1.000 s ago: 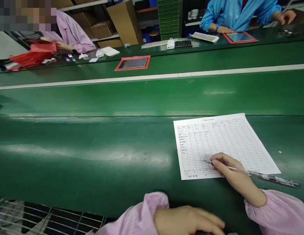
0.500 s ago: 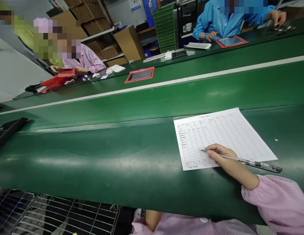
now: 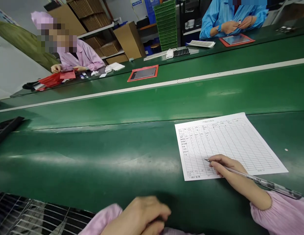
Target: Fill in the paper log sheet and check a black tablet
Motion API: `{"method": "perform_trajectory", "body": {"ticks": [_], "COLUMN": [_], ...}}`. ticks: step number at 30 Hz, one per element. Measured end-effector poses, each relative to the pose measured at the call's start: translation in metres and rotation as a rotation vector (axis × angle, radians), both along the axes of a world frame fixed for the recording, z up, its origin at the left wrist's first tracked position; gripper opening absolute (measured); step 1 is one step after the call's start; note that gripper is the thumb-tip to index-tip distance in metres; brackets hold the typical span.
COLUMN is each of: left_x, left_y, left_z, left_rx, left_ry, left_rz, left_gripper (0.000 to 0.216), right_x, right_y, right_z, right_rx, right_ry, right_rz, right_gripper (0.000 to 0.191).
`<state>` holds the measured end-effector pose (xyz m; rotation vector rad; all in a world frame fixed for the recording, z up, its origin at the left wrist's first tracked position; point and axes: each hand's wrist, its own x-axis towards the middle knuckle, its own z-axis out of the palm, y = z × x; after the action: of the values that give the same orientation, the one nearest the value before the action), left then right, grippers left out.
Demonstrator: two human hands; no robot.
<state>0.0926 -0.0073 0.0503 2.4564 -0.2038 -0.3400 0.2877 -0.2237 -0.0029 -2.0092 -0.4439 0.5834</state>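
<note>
My right hand (image 3: 229, 171) grips a clear pen (image 3: 262, 183), its tip resting on the lower rows of a printed table sheet (image 3: 235, 137) lying on the green bench (image 3: 105, 153). The hand rests on the sheet's near edge. My left hand (image 3: 142, 215), in a pink sleeve, is at the bench's near edge with the fingers curled; whether it holds anything is hidden.
A wire rack (image 3: 39, 217) sits at the lower left and a black tray (image 3: 6, 125) at the far left. Beyond a white stripe lie two red-framed tablets (image 3: 143, 72) (image 3: 236, 39). People in pink (image 3: 78, 58) and blue (image 3: 230, 16) work opposite.
My left hand has come back up into view at the bench's near edge. The view has shifted slightly; my right hand still holds the pen on the sheet.
</note>
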Motion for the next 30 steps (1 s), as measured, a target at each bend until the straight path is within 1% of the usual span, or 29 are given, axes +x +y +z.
{"method": "perform_trajectory", "body": {"ticks": [1,3,5,7,9,11,13,17,20,23,27,30], "left_x": [0.020,0.059,0.090,0.112,0.124,0.129,0.130,0.132,0.137,0.143,0.146,0.146], "left_y": [-0.002,-0.008,-0.016,-0.021,-0.023,-0.022,-0.021,-0.017,-0.014,-0.009,-0.003,0.000], "left_z": [0.000,-0.011,-0.026,-0.038,-0.042,-0.043,-0.043,-0.046,-0.045,-0.042,-0.041,-0.042], "left_rx": [0.006,0.146,0.272,0.348,0.388,0.403,0.396,0.356,0.342,0.338,0.305,0.280], "left_ry": [-0.062,-0.195,-0.308,-0.335,-0.318,-0.313,-0.320,-0.308,-0.245,-0.184,-0.164,-0.171], "left_rz": [0.012,0.004,-0.083,-0.164,-0.190,-0.178,-0.166,-0.167,-0.163,-0.174,-0.203,-0.211], "left_gripper": [0.017,0.020,0.014,0.015,0.021,0.026,0.028,0.030,0.033,0.036,0.031,0.028], "right_x": [0.000,0.001,0.004,0.008,0.012,0.016,0.018,0.020,0.021,0.022,0.023,0.022], "right_y": [-0.001,-0.002,-0.003,-0.002,0.002,0.007,0.011,0.008,0.003,0.000,-0.004,-0.007], "right_z": [0.001,0.005,0.009,0.013,0.015,0.015,0.012,0.007,0.004,0.000,-0.005,-0.008], "right_rx": [-0.010,-0.017,0.008,0.063,0.126,0.147,0.113,0.043,0.044,0.088,0.111,0.086], "right_ry": [0.000,0.039,0.108,0.155,0.152,0.136,0.118,0.018,-0.023,-0.039,-0.032,0.008], "right_rz": [-0.007,-0.042,-0.091,-0.125,-0.135,-0.141,-0.131,-0.059,-0.023,0.016,0.078,0.093], "right_gripper": [0.029,0.030,0.033,0.037,0.040,0.041,0.038,0.031,0.028,0.022,0.015,0.017]}}
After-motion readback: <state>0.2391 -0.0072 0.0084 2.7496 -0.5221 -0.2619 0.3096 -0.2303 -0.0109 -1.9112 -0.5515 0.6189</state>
